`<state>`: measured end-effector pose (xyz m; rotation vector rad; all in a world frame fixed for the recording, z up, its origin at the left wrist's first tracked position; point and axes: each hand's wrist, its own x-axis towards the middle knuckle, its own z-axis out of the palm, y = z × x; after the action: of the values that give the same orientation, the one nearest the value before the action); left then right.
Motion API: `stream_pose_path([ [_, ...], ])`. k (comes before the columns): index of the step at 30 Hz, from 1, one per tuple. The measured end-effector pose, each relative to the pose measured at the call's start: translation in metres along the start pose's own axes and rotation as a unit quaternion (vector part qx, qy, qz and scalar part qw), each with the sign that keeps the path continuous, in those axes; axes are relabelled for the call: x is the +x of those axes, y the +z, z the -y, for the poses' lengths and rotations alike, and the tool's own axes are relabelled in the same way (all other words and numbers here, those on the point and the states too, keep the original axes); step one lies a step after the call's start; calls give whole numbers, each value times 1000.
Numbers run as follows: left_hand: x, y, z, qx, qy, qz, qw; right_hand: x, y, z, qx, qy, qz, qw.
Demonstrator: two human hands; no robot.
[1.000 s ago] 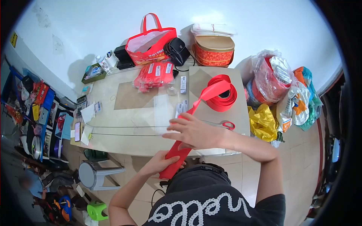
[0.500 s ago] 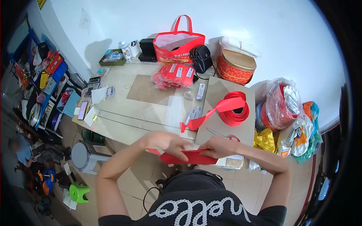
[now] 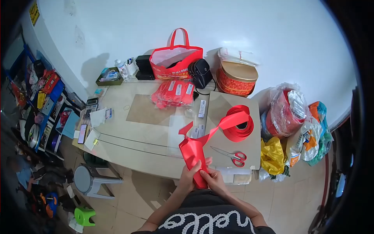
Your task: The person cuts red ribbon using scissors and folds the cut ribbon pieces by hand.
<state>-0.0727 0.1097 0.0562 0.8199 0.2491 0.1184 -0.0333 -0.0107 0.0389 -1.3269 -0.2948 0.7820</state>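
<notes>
A pale table (image 3: 152, 150) stands against a white wall (image 3: 136, 23), with a red shopping bag (image 3: 177, 64) and a pile of red packets (image 3: 173, 93) toward the back. At the near edge, the left hand (image 3: 190, 176) and right hand (image 3: 214, 180) are close together, both gripping the red ribbon (image 3: 191, 150), which runs twisted to its roll (image 3: 237, 134) on the table's right side. Scissors (image 3: 237, 158) lie between roll and hands.

I observe the red ribbon roll (image 3: 238, 137): coiled flat, tail (image 3: 212, 133) unwound leftward. Below-left of the roll, the red strip (image 3: 191, 150) slants, folded.
</notes>
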Motion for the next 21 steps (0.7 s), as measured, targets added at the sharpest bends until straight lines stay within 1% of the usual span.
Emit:
stream_pose_path([
  [2,-1,0,5,8,-10,-33,999,-5,2,-3,-6,12,-18,1000],
  [3,-1,0,7,13,-15,-50,999,-6,0,-4,-30,38,-3,999],
  [5,-3,-4,4,55,-24,-44,997,-10,-11,-6,-74,87,28,993],
  [8,-7,-5,-2,123,-33,-25,992,-7,-41,22,-158,-66,11,985],
  [9,-10,-4,-2,145,-38,-16,989,-3,-46,39,-117,-82,-3,990],
  [10,-13,-3,-1,140,-52,16,989,1,-51,56,-75,-98,-20,992],
  [12,-18,0,3,125,-82,85,985,11,-50,76,-97,-106,29,989],
  [13,-21,1,6,131,-106,95,981,14,-47,82,-110,-110,55,986],
  [16,-25,2,9,146,-154,116,970,17,-39,90,-92,-22,130,987],
  [17,-26,2,11,146,-162,121,968,17,-36,89,-83,-44,115,989],
  [21,-28,5,13,137,-172,132,966,16,-35,81,-54,-32,82,995],
])
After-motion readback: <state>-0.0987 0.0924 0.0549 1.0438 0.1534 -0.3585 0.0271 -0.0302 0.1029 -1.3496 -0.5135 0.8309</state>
